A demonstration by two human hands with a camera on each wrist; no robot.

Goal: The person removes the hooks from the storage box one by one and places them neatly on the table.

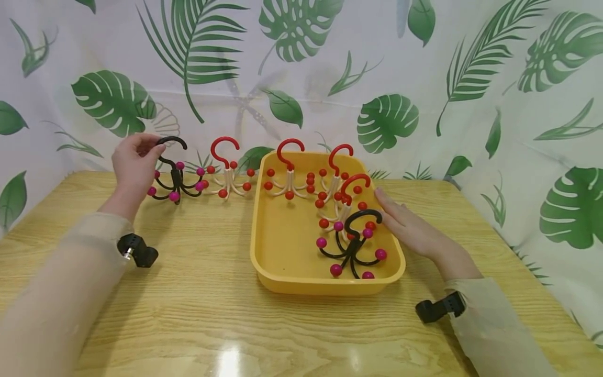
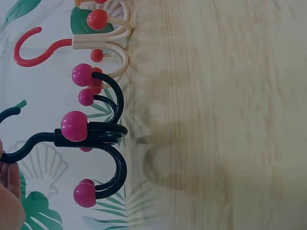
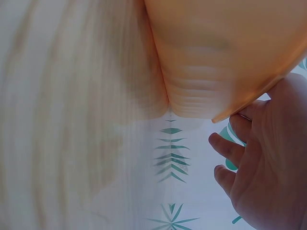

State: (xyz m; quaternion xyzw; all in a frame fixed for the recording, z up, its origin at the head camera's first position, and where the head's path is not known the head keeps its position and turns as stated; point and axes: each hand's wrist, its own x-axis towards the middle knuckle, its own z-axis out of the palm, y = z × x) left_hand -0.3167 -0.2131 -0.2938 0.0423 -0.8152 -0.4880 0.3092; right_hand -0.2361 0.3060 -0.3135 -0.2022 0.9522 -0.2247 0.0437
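Observation:
My left hand (image 1: 134,167) pinches the curved top of a black octopus-style hanging hook (image 1: 176,178) with magenta ball tips. It is upright at the table's back left; in the left wrist view its curled arms (image 2: 115,167) show close by the tabletop. Just right of it stands a red-topped cream hook (image 1: 228,180) with red balls. My right hand (image 1: 412,228) rests along the right rim of a yellow plastic bin (image 1: 282,246), fingers extended. In the right wrist view the fingers (image 3: 228,151) lie at the bin's outer edge.
Inside the bin are three red-topped cream hooks (image 1: 290,180), grouped toward the back and right, and another black hook (image 1: 352,248) with magenta balls at the front right. The bin stands on a wood-grain table (image 1: 198,293). A leaf-print cloth (image 1: 320,94) hangs behind the table.

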